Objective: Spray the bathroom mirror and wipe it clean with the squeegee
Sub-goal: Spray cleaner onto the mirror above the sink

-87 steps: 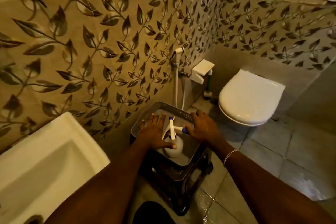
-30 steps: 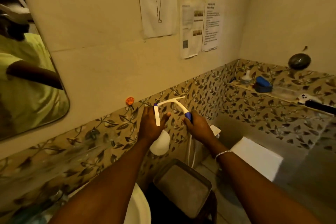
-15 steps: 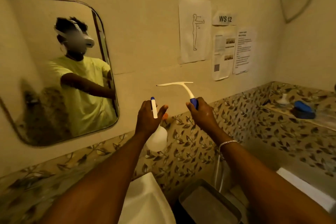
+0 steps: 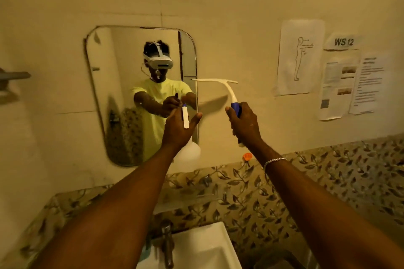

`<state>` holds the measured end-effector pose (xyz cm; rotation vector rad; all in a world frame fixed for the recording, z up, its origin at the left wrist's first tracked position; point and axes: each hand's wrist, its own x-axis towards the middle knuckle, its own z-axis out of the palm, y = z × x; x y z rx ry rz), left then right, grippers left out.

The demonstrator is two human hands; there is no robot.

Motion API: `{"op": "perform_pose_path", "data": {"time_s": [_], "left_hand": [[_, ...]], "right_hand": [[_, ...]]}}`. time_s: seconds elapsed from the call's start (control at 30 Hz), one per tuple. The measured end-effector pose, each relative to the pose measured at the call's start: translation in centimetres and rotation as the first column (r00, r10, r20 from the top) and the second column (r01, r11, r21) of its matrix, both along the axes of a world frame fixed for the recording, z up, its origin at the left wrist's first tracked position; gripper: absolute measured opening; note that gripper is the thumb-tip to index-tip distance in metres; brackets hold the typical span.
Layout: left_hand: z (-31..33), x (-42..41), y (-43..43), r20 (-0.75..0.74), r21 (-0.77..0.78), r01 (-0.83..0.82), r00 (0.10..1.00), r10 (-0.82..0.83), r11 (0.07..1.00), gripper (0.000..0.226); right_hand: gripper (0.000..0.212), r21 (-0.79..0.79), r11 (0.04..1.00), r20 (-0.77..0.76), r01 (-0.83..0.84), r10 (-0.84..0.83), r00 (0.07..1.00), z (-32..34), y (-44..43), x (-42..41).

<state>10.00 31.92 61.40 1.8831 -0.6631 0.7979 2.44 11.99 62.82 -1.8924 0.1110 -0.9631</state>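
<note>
The rounded bathroom mirror [image 4: 122, 85] hangs on the cream wall, left of centre, showing a person's reflection. My left hand [image 4: 178, 130] grips a white spray bottle [image 4: 189, 152] by its neck, raised in front of the mirror's lower right corner; its white trigger with a blue tip sticks up between my fingers. My right hand [image 4: 243, 125] holds the white squeegee [image 4: 220, 84] by its blue handle, blade up and level, just right of the mirror's edge and apart from the glass.
A white sink [image 4: 196, 247] with a metal tap [image 4: 167, 244] sits below. Leaf-patterned tiles [image 4: 317, 181] run under the wall, with an orange hook [image 4: 247, 156]. Paper notices [image 4: 341, 76] hang at the right. A grey fitting [image 4: 13, 76] juts from the left edge.
Both hands lifted the bottle and squeegee out of the basket on the stool. The view swung up and left, so the mirror now sits straight ahead with both tools raised before it.
</note>
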Motion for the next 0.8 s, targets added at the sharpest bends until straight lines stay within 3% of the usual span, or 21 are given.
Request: {"op": "perform_pose_path", "data": {"time_s": [0.2, 0.67, 0.8], "left_hand": [[1.7, 0.3, 5.4, 0.014, -0.05, -0.058, 0.998, 0.058, 0.997, 0.059], [4.2, 0.7, 15.7, 0.014, -0.146, -0.281, 0.958, 0.286, 0.949, 0.012], [4.4, 1.0, 17.0, -0.035, -0.198, -0.33, 0.944, 0.329, 0.923, 0.032]], "right_hand": [[0.022, -0.02, 0.998, 0.06, -0.058, 0.059, 0.996, 2.1, 6.0, 2.5], [0.038, 0.02, 0.975, 0.149, -0.222, 0.217, 0.965, 4.7, 16.5, 5.2], [0.036, 0.043, 0.97, 0.184, -0.241, 0.23, 0.956, 4.8, 18.3, 5.1]]}}
